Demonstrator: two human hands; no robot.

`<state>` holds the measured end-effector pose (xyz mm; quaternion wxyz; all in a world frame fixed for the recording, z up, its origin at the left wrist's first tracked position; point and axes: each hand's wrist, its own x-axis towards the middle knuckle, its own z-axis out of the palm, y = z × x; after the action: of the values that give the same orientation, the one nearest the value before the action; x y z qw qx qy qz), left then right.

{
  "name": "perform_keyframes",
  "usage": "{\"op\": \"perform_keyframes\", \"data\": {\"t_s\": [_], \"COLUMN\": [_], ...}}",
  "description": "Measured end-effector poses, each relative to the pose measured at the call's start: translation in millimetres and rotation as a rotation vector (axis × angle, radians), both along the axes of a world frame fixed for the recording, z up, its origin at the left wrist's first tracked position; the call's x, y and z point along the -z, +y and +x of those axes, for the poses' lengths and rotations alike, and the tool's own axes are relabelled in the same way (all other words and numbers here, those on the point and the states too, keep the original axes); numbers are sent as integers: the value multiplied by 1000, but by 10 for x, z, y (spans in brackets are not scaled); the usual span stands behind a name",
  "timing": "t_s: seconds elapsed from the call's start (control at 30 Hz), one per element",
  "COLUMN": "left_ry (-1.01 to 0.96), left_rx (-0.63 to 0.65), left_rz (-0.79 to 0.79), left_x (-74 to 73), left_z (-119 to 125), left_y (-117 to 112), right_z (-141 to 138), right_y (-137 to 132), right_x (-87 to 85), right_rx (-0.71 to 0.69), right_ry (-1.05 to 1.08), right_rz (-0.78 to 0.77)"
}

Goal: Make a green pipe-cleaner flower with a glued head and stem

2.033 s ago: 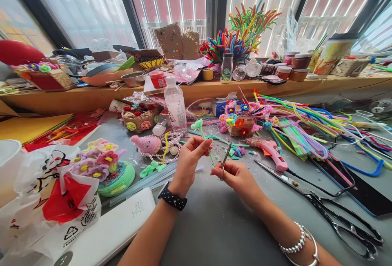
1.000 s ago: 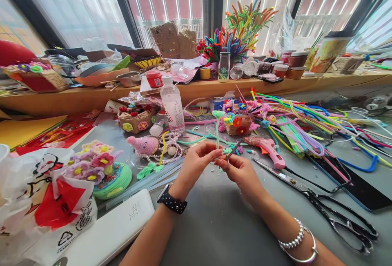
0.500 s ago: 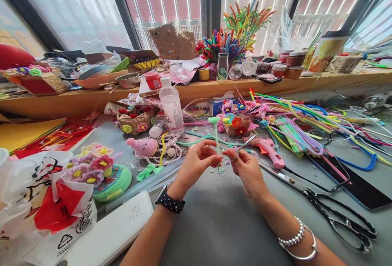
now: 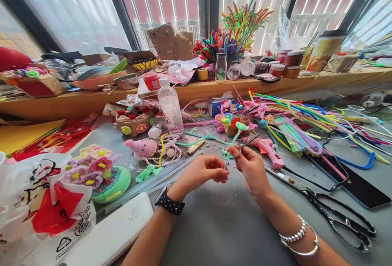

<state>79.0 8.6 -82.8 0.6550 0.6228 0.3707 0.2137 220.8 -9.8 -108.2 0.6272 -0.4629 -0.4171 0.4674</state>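
Observation:
A light green pipe cleaner flower (image 4: 241, 126) leans to the right on its thin stem in front of me. My left hand (image 4: 211, 169) pinches the stem's lower end between thumb and fingertips. Just above and to the right, my right hand (image 4: 249, 166) is closed around small metal scissors (image 4: 251, 140), blades pointing up and right. Its thumb and fingertips also touch the stem, partly hiding it. Green scraps (image 4: 226, 153) lie on the table behind the fingers.
Large black-handled scissors (image 4: 292, 181) and a pink glue gun (image 4: 267, 151) lie to the right, near a dark phone (image 4: 349, 180). A white power bank (image 4: 113, 229) and a plastic bag (image 4: 61, 200) are at left. Behind stand a bottle (image 4: 170, 109) and pipe cleaners (image 4: 295, 131).
The flower has tilted and shifted right and lower. My left hand has slid down the stem to its lower end, while my right hand has moved onto the stem with the small scissors.

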Motion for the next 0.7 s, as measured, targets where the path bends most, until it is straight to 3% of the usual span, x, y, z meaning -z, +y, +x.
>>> {"op": "perform_keyframes", "data": {"t_s": [0.13,0.33,0.47,0.7], "left_ry": [-65,-253,-298,-271], "left_rx": [-94,-237,-239,-180], "left_rz": [-11,-4,-5,-5], "left_x": [-68,-114,-113,-134], "left_z": [-25,-101,-123,-129], "left_y": [4,24,30,17], "right_z": [10,-69,-104,-85], "right_y": [11,-38,-87,-124], "right_x": [38,85,32,-68], "right_rx": [-77,-390,-524,-601], "right_ry": [-34,-288,-506,-681], "right_rz": [-16,35,113,133]}}
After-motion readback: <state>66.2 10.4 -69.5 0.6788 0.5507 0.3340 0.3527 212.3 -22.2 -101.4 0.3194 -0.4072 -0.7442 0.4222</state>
